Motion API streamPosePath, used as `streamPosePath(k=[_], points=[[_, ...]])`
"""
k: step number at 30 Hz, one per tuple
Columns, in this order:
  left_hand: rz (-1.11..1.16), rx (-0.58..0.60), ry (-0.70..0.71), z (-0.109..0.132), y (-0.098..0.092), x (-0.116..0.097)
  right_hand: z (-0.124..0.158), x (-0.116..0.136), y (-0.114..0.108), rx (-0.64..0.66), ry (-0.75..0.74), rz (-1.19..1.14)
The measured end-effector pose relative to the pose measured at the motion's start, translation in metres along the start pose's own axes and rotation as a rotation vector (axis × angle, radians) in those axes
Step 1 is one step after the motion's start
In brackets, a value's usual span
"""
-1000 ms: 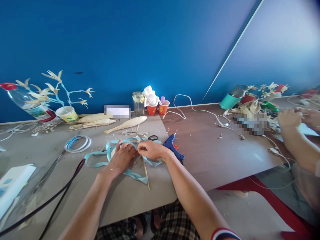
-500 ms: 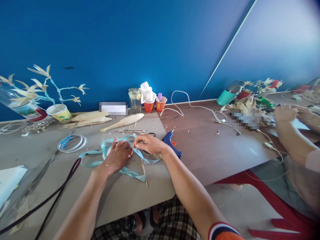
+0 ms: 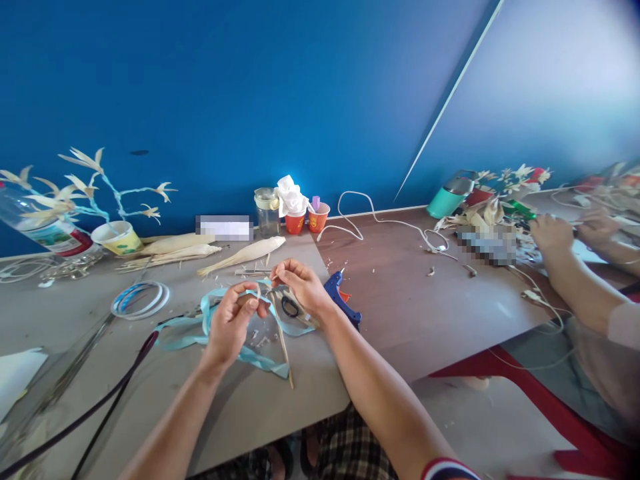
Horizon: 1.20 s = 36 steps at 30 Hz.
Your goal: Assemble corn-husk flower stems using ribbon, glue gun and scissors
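My left hand (image 3: 234, 321) is raised a little over the table, thumb and fingers pinched on a small pale strip (image 3: 259, 291). Close by on the right, my right hand (image 3: 300, 285) is also closed in a pinch; what its fingertips hold is too small to make out. Light blue ribbon (image 3: 265, 363) lies in loose loops beneath and around both hands. A thin wooden stick (image 3: 286, 353) crosses the ribbon. Scissors with a black handle (image 3: 290, 307) lie just below my right hand. Right of my wrist is a blue glue gun (image 3: 345, 303) with an orange trigger.
Dried husks (image 3: 245, 256), a glass jar (image 3: 267, 213) and paper cups (image 3: 318, 219) stand or lie along the wall. Ribbon rolls (image 3: 140, 300) and a husk-flower branch in a cup (image 3: 117, 239) are on the left. A white cable (image 3: 395, 223) runs rightward, where another person's hands (image 3: 553, 237) work.
Both hands have lifted off the ribbon and turned. My left hand, flat before, now pinches the pale strip. The scissors' handle shows more. The view has tilted slightly.
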<state>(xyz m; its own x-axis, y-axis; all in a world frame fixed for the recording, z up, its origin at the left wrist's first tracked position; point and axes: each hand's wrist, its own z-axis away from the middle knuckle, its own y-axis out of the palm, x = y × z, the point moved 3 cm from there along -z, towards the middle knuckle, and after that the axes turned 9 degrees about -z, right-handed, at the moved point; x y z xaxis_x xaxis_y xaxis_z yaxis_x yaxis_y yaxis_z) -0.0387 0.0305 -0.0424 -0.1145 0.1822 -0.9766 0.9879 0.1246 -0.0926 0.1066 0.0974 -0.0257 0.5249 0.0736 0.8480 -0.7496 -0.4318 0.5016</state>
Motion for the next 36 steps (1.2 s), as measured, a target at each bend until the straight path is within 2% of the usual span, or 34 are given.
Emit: streamPosePath(k=[3, 6, 13, 19, 24, 29, 33, 36], points=[[0.176, -0.049, -0.186, -0.003, 0.000, 0.006, 0.002, -0.001, 0.005, 0.021, 0.027, 0.002], [0.175, -0.058, -0.270, -0.006, -0.002, 0.005, 0.003, 0.000, 0.007, 0.039, 0.013, -0.003], [0.094, -0.044, -0.303, -0.007, -0.003, 0.010, 0.007, 0.002, 0.015, 0.103, -0.016, 0.039], [0.134, -0.085, -0.302, -0.007, -0.005, 0.012, 0.009, -0.007, 0.020, 0.172, 0.038, -0.227], [0.175, -0.091, -0.309, -0.005, -0.002, 0.003, 0.010, -0.010, 0.025, 0.216, 0.072, -0.289], [0.213, -0.065, -0.300, -0.004, -0.003, 0.001, 0.009, -0.010, 0.025, 0.169, 0.071, -0.329], [0.280, -0.161, -0.314, -0.006, -0.010, 0.005, 0.006, -0.009, 0.018, 0.117, 0.065, -0.295], [0.263, -0.290, -0.275, -0.009, -0.021, 0.005, 0.002, -0.007, 0.009, -0.006, -0.008, -0.102]])
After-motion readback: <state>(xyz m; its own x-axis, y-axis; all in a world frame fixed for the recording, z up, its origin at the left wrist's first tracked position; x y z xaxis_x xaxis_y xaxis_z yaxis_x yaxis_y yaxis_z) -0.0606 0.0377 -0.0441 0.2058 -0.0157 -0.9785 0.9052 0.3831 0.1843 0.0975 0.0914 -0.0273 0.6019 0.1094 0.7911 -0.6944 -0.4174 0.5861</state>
